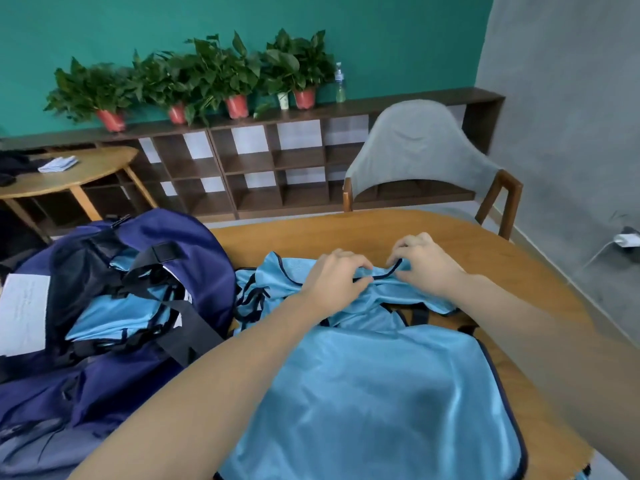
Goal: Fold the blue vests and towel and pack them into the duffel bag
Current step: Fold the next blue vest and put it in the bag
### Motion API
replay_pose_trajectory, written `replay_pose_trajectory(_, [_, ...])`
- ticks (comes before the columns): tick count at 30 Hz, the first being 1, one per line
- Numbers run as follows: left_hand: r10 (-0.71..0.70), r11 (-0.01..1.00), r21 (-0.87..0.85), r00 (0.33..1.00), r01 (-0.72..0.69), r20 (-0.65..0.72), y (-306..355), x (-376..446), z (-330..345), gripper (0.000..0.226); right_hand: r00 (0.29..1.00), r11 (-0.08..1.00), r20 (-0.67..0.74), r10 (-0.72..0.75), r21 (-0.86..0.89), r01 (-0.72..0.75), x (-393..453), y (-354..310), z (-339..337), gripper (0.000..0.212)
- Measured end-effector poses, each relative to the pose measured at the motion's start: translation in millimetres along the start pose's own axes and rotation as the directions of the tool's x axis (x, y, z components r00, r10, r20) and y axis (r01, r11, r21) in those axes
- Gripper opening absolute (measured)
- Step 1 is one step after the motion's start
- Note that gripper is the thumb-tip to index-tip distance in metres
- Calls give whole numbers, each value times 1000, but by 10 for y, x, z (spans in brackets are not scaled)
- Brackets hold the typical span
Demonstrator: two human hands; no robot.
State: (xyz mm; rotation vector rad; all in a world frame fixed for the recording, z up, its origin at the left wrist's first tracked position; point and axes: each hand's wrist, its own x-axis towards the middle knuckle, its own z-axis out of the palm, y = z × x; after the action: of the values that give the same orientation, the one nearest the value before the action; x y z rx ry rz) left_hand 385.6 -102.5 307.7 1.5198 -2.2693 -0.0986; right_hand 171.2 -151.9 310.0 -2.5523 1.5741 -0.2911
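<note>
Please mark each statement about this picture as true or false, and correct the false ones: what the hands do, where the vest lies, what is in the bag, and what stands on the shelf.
1. Both hands grip the vest's far edge. True: the left hand and the right hand pinch the light blue vest at its dark trim.
2. The vest lies on the floor. False: it lies on the wooden table.
3. The duffel bag is zipped shut. False: it is open, with blue fabric inside.
4. Potted plants stand on the shelf. True.
</note>
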Motion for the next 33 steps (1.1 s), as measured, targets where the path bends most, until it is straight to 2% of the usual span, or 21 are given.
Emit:
replay_pose_trajectory(5, [4,998,68,1000,-5,7,29,196,120,43,985,987,-161,-56,140,79,62,49,-48,17])
replay_pose_trajectory(11, [19,1000,16,980,-16,-200,186,253,-75,11,981,954,-188,-55,280,107,-95,-65,-361,12])
replay_pose_trajectory(14, [17,999,33,978,-10,-210,220,194,-300,12,978,964,-205,-42,250,94,-269,-130,-572,12])
replay_pose_trajectory(20, [-45,995,75,982,60,-184,83,-105,-778,18,963,974,-269,-9,217,70,-732,-245,-1022,25])
replay_pose_trajectory(25, [-67,969,223,980,109,-189,-23,-523,-1084,28,940,991,-340,-33,110,74,-1163,-338,-1272,27])
replay_pose_trajectory(30, [-49,955,271,965,121,-256,-83,-1214,-1339,29,926,991,-373,-65,83,103,-1640,-420,-1193,25])
replay_pose_trajectory(33, [27,965,256,948,58,-318,-90,-1695,-1356,24,935,994,-348,-74,54,99,-1939,-488,-987,24])
